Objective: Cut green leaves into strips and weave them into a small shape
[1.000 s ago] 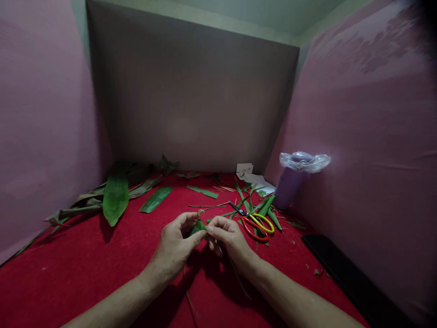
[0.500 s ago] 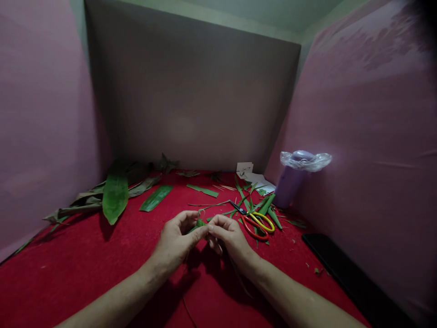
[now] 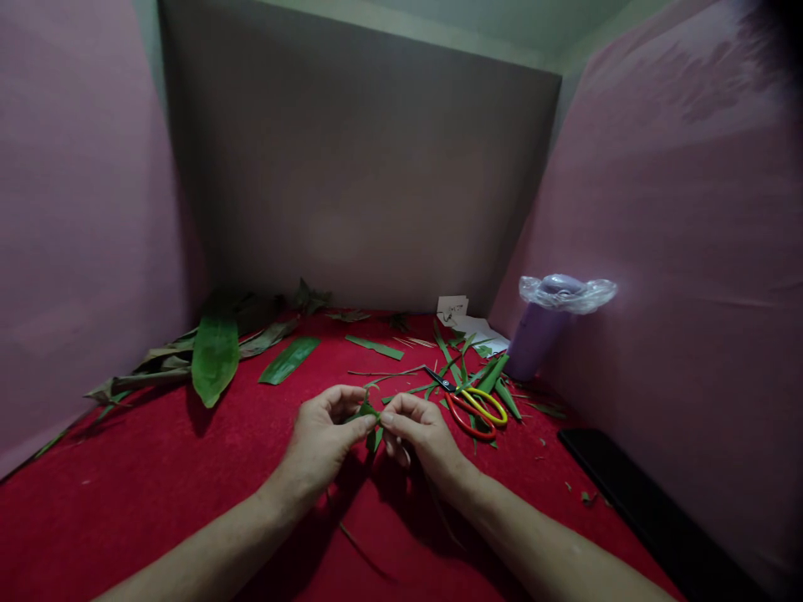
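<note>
Between my two hands, above the red cloth point(image 3: 207, 493), is a small folded piece of green leaf point(image 3: 374, 438). My left hand point(image 3: 323, 435) pinches it with thumb and fingers, and a thin curled end rises over the fingertips. Thumb and index finger of my right hand point(image 3: 419, 431) pinch the same piece from the other side, the fingertips of both hands nearly meeting. A thin brown strip point(image 3: 360, 548) hangs below my left hand. Just beyond my right hand lie scissors point(image 3: 472, 411) with one red and one yellow handle, resting among cut leaf strips.
A broad green leaf point(image 3: 215, 359) and dried leaves point(image 3: 141, 380) lie at the left. A cut leaf piece point(image 3: 289, 361) is nearby. Right: a purple tumbler point(image 3: 536, 339) topped with clear plastic, white papers point(image 3: 480, 333) and a black phone-like slab point(image 3: 618, 477). Pink side walls enclose the space.
A green flap of leaf now shows below the fingertips, where little was visible before. The hanging brown strip has swung to the right. Both hands keep their pinch; the view has shifted slightly.
</note>
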Motion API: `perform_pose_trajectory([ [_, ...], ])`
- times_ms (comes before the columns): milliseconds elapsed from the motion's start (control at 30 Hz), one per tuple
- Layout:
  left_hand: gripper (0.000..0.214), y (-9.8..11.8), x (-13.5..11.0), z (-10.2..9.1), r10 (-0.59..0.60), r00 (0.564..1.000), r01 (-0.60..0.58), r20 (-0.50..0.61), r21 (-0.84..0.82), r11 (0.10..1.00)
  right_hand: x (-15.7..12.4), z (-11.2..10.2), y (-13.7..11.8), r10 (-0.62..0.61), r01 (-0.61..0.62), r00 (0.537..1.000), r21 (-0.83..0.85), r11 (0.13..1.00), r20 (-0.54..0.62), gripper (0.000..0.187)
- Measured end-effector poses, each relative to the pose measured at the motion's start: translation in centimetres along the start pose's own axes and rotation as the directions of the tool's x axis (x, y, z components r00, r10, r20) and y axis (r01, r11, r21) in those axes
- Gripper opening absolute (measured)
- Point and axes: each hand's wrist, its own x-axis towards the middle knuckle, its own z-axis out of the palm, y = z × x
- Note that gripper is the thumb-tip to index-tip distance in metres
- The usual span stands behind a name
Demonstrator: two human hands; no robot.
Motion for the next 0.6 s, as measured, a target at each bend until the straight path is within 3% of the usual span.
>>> perform_pose_trajectory([
  [233,0.030,0.07,-0.04,0.00,-0.047,0.999,0.047,0.023,-0.003,0.999,-0.04,0.03,-0.05,0.012,-0.012,1.000,-0.014,1.000,0.020,0.021],
  [600,0.041,-0.08,0.18,-0.65,-0.116,0.979,0.118,0.167,-0.001,0.993,0.29,-0.27,0.15,0.023,-0.023,1.000,0.009,1.000,0.007,0.021],
])
